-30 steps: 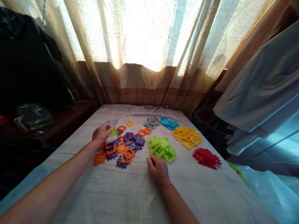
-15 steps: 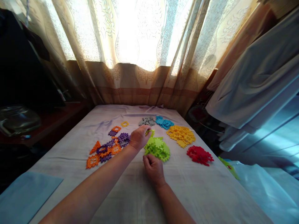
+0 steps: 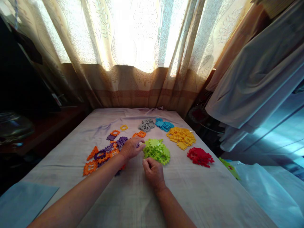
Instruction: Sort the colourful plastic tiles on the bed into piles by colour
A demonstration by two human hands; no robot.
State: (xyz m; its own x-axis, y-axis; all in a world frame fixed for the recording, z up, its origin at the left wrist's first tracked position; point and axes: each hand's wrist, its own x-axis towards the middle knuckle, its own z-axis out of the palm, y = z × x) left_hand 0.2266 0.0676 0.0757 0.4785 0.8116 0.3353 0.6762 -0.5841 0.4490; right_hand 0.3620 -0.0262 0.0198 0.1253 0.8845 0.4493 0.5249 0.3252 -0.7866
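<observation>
My left hand is over the mixed orange and purple pieces, its fingers apart and pointing toward the green pile. No piece shows in it. Just below the green pile, my right hand rests with its fingers curled closed; what is inside, if anything, is hidden. Purple pieces and orange pieces lie to the left, partly covered by my left hand and forearm. More orange pieces lie just beyond my left hand.
Gray, blue, yellow and red piles curve around the back and right of the cloth-covered surface. A single yellow frame lies at the back left. A light blue sheet lies at the near left.
My left hand has moved down and left from the green pile, and its fingers have opened. Orange pieces behind it now show. My right hand stays curled near the green pile. The view has shifted slightly.
</observation>
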